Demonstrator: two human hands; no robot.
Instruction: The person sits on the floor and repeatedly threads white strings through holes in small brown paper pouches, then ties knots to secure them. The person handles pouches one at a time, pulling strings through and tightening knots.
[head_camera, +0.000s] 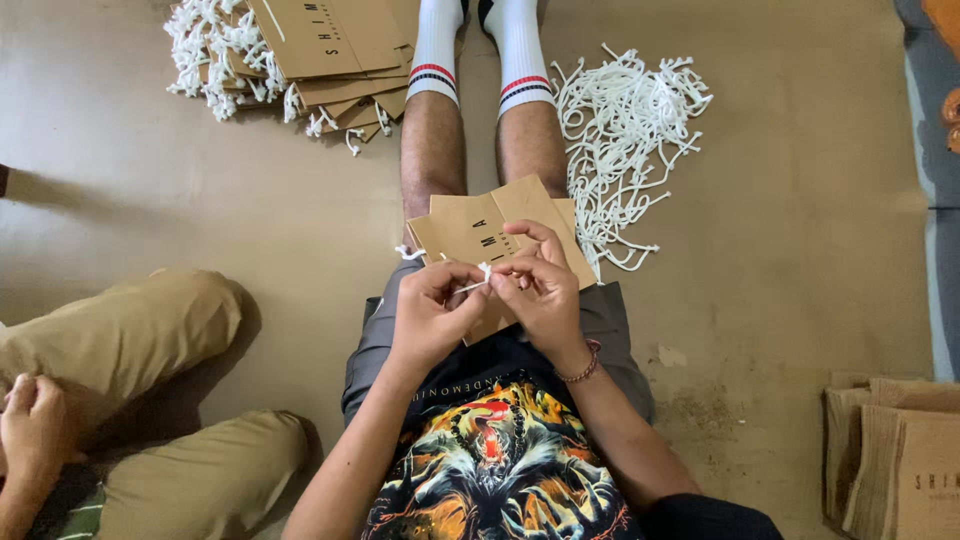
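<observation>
A flat brown paper bag (470, 228) rests on my lap, over my thighs. My left hand (432, 308) and my right hand (543, 285) meet at its near edge, both pinching a short white cord (478, 280) between the fingertips. One end of the cord (405, 253) sticks out at the bag's left edge. A beaded bracelet sits on my right wrist. I sit on the floor with my legs stretched out, in white socks with stripes.
A loose heap of white cords (625, 140) lies on the floor right of my legs. A stack of brown bags with cord handles (300, 60) lies far left. More brown bags (895, 455) stand at the lower right. Another person in khaki trousers (150, 400) sits at my left.
</observation>
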